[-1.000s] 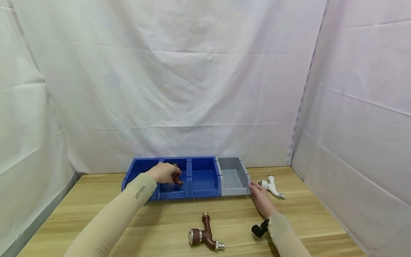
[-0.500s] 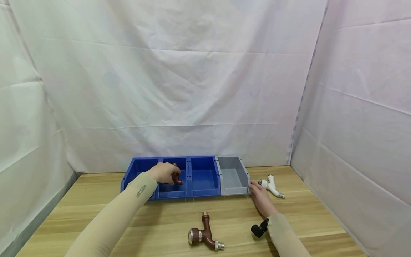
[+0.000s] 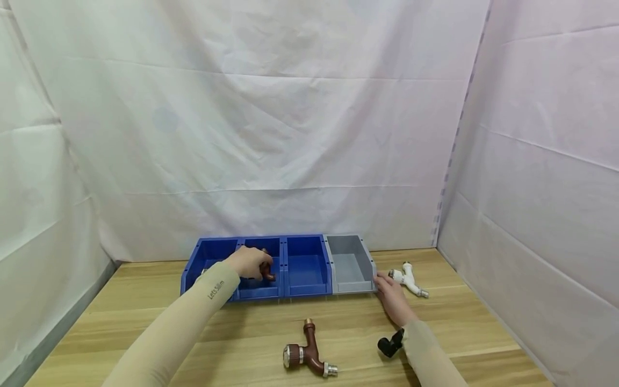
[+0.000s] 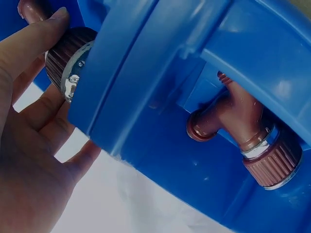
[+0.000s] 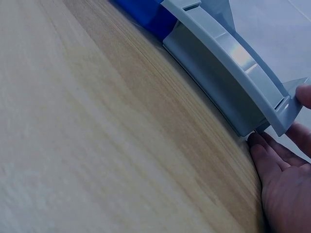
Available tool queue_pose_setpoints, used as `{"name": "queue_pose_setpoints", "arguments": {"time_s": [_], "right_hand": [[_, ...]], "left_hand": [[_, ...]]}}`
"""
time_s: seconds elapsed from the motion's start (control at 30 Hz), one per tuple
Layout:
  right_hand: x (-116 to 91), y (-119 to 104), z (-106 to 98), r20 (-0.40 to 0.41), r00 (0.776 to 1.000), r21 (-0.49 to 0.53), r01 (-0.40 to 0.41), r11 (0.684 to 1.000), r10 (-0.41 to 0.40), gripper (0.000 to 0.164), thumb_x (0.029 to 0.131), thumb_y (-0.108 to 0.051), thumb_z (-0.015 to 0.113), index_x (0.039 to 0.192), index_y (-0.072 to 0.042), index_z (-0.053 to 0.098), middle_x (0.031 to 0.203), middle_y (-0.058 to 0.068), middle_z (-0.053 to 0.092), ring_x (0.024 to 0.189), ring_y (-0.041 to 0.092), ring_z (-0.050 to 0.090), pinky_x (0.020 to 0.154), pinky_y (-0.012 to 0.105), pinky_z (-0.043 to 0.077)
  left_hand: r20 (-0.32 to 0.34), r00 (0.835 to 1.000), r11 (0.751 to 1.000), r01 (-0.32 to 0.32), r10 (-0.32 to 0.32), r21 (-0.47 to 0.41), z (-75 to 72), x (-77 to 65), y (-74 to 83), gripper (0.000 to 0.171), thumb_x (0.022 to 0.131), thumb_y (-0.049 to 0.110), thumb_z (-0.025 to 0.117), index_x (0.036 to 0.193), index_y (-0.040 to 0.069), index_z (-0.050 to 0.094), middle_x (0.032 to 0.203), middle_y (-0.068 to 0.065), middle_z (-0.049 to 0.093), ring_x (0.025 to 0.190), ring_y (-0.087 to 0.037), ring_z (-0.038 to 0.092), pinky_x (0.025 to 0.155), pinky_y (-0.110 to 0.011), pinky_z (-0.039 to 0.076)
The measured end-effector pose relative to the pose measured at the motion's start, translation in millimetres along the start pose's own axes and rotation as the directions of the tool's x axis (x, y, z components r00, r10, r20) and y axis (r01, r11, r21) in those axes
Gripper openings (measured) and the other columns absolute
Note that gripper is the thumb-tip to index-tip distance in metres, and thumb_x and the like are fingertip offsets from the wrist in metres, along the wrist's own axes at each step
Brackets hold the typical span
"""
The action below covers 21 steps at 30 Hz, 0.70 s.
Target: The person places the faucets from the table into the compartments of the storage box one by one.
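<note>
Inside the second blue bin from the left [image 3: 261, 293], my left hand [image 3: 249, 262] holds a brown faucet [image 3: 267, 272]. The left wrist view shows the thumb and fingers about its ribbed knob [image 4: 70, 58], part of which is hidden behind the bin wall. Another brown faucet [image 4: 238, 116] lies in the neighbouring blue bin. At the right end of the row, my right hand [image 3: 394, 298] touches the side of the grey bin [image 3: 355, 288]. In the right wrist view its fingertips [image 5: 257, 141] are right at the bin's front corner, with the fingers extended.
A third brown faucet [image 3: 311, 352] with a metal nozzle lies on the wooden table [image 3: 242, 344] in front of the bins. Right of the grey bin is a white faucet [image 3: 409, 279]. A black elbow-shaped piece [image 3: 390, 344] is by the right wrist. White cloth [image 3: 290, 134] hangs behind.
My left hand and the brown faucet in it have shifted very slightly down and to the right in the bin. The right hand stays at the grey bin.
</note>
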State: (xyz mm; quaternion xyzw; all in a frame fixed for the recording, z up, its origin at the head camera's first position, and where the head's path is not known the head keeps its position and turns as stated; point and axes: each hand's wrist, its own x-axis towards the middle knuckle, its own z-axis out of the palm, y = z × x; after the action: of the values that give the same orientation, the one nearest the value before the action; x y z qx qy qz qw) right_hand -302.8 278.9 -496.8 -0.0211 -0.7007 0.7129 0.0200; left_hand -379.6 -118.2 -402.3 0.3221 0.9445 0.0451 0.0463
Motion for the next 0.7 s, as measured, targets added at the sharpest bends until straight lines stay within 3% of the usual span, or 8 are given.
{"name": "queue_pose_setpoints", "arguments": {"time_s": [0.23,0.37,0.7], "right_hand": [[1.0,0.6,2.0,-0.001,1.000,0.008,-0.001,1.000,0.001,0.053,0.103,-0.019,0.044,0.145,0.009,0.031,0.152,0.025,0.029,0.137,0.029,0.031,0.111,0.041,0.028],[0.6,-0.3,2.7,0.000,1.000,0.014,-0.001,1.000,0.001,0.052,0.103,-0.019,0.044,0.145,0.008,0.031,0.152,0.025,0.029,0.137,0.029,0.031,0.111,0.041,0.028],[0.9,2.5,2.3,-0.014,1.000,0.007,0.006,1.000,-0.006,0.050,0.103,-0.018,0.045,0.144,0.008,0.035,0.150,0.025,0.033,0.137,0.030,0.033,0.110,0.039,0.031]], "left_hand": [[-0.001,1.000,0.999,-0.009,0.009,0.034,4.1,2.5,-2.4,0.035,0.078,0.009,0.079,0.110,0.019,0.071,0.087,0.008,0.063,0.077,-0.014,0.055,0.085,-0.047,0.046],[-0.006,1.000,0.999,-0.010,0.010,0.050,5.4,4.2,-3.4,0.035,0.076,0.011,0.080,0.108,0.022,0.071,0.091,0.007,0.066,0.083,-0.016,0.059,0.093,-0.054,0.042],[-0.010,1.000,0.998,-0.016,0.017,0.054,13.8,7.9,-8.1,0.036,0.076,0.016,0.083,0.110,0.022,0.072,0.093,0.008,0.067,0.089,-0.018,0.062,0.095,-0.054,0.039]]}}
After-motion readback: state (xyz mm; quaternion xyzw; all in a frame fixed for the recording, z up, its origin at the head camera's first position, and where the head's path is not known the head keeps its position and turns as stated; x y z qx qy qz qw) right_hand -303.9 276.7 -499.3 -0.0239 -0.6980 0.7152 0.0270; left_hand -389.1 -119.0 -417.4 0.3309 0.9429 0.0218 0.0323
